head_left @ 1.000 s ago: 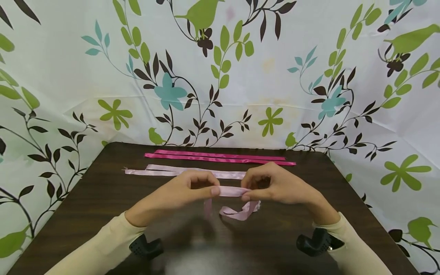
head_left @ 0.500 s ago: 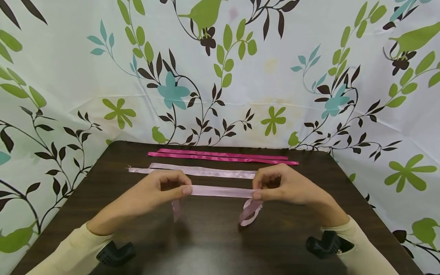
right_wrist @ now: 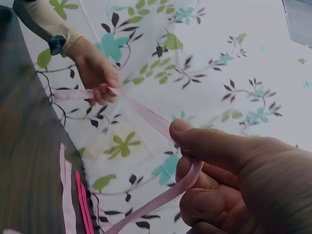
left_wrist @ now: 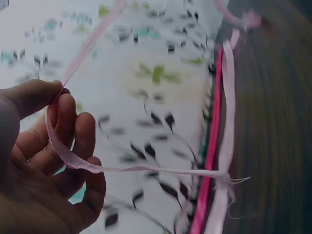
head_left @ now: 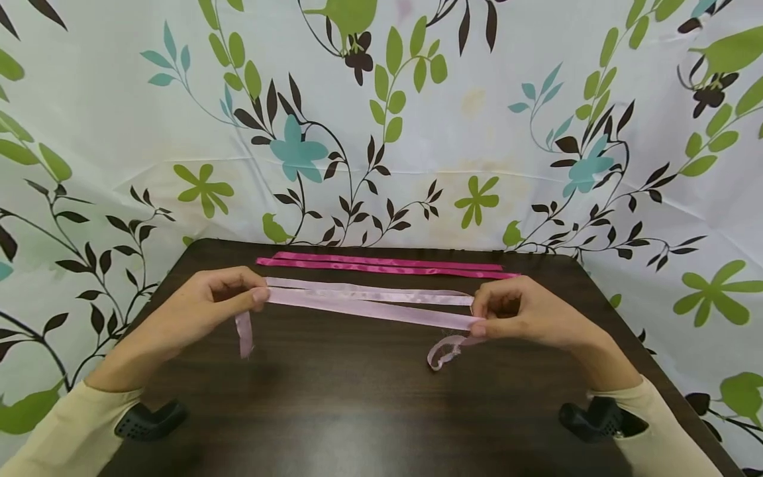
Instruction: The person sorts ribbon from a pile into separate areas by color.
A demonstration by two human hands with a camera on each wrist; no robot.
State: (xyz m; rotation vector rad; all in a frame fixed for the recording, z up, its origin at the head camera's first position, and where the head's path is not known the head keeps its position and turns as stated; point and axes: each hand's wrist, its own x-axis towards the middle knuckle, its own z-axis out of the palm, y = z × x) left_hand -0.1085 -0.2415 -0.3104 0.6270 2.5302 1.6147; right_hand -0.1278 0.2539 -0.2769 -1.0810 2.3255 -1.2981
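Observation:
A light pink ribbon (head_left: 369, 309) is stretched taut above the table between both hands, slanting slightly down to the right. My left hand (head_left: 205, 305) pinches it between thumb and finger, and a short frayed tail hangs below. With thumb and forefinger my right hand (head_left: 533, 311) pinches the other side, its loose end curling underneath. The left wrist view shows the ribbon (left_wrist: 92, 44) running over the fingers of the left hand (left_wrist: 53, 161). In the right wrist view the right hand (right_wrist: 219, 170) grips the ribbon (right_wrist: 146, 114), with the left hand (right_wrist: 97, 73) farther off.
Behind the held ribbon, light pink ribbon strips (head_left: 357, 291) lie flat across the dark wooden table (head_left: 357, 397). Farther back lie bright pink ribbon strips (head_left: 387, 264), side by side. A white cloth (head_left: 417, 119) printed with leaves, birds and flowers hangs behind the table.
My hands have moved apart, the left hand going far to the left and the right hand a little to the right. A much longer stretch of ribbon now spans between them.

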